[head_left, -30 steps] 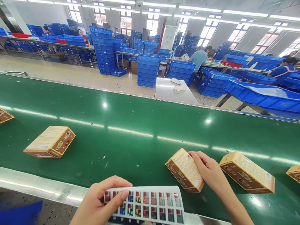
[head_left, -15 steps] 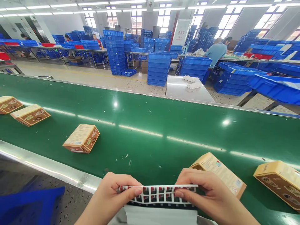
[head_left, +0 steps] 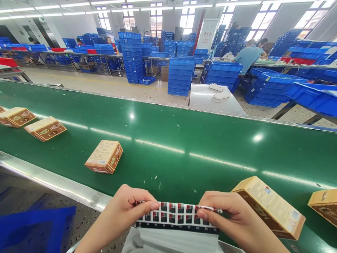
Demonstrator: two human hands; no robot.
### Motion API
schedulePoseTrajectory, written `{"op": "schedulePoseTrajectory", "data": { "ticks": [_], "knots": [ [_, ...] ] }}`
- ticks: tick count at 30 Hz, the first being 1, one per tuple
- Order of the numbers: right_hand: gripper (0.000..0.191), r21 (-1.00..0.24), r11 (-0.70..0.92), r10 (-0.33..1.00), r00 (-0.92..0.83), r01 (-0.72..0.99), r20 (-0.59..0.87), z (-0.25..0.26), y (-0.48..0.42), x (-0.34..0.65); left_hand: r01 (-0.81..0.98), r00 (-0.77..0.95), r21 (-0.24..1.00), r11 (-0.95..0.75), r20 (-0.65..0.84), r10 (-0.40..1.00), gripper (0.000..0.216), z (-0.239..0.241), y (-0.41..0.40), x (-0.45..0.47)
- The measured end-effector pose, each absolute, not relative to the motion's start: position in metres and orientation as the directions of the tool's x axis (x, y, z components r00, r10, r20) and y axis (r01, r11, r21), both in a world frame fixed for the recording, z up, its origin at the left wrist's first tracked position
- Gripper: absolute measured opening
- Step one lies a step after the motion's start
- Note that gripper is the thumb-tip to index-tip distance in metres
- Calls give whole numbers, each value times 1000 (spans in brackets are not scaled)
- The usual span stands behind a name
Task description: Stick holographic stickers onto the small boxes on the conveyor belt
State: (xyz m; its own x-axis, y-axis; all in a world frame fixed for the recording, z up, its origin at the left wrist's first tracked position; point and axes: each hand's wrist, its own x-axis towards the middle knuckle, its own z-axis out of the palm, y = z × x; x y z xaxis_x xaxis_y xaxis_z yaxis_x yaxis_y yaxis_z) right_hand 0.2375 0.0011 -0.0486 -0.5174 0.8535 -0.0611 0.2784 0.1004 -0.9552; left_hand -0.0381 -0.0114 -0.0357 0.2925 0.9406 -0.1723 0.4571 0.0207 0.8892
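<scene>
At the near edge of a green conveyor belt (head_left: 163, 130), my left hand (head_left: 131, 207) pinches the left end of a white strip with rows of small red-and-black squares (head_left: 176, 213). The right end of that strip is between the thumb and fingers of my right hand (head_left: 223, 214). Below it hangs a dark band with white marks, then a pale grey sheet (head_left: 179, 239); how these join is unclear. Beside my right hand lies a cream-and-brown printed box (head_left: 273, 203), partly hidden by the hand. Another printed box (head_left: 105, 156) sits on the belt beyond my left hand.
More printed boxes (head_left: 46, 128) lie at the belt's left, and one box (head_left: 325, 207) is cut off at right. A metal rail (head_left: 52, 181) edges the belt. Across it are stacked blue crates (head_left: 180, 75), a steel table (head_left: 210, 100) and people at work (head_left: 247, 58).
The boxes have shifted to the right along the belt. My hands have tilted the strip, so its squares face me more fully. Both hands keep their hold.
</scene>
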Motion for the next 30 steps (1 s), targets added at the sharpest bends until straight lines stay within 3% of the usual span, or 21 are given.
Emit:
{"op": "schedulePoseTrajectory", "data": {
  "ticks": [6,12,20,25,30],
  "knots": [
    [40,-977,39,862,-502,210,-74,-54,-1,237,434,314,900,35,-187,931,33,-35,-12,-39],
    [49,-965,76,853,-518,250,-67,-53,-3,238,470,297,881,47,-208,932,36,-37,-12,-42],
    [29,-982,72,841,-541,174,-35,-59,-8,243,406,319,908,101,-245,916,37,-40,-17,-45],
    [35,-985,66,857,-515,157,-25,-62,-7,240,419,273,900,120,-250,929,40,-46,-11,-44],
    [40,-983,4,893,-443,184,-80,-68,-4,244,193,221,931,311,-350,910,28,-56,-13,-34]
  ]
}}
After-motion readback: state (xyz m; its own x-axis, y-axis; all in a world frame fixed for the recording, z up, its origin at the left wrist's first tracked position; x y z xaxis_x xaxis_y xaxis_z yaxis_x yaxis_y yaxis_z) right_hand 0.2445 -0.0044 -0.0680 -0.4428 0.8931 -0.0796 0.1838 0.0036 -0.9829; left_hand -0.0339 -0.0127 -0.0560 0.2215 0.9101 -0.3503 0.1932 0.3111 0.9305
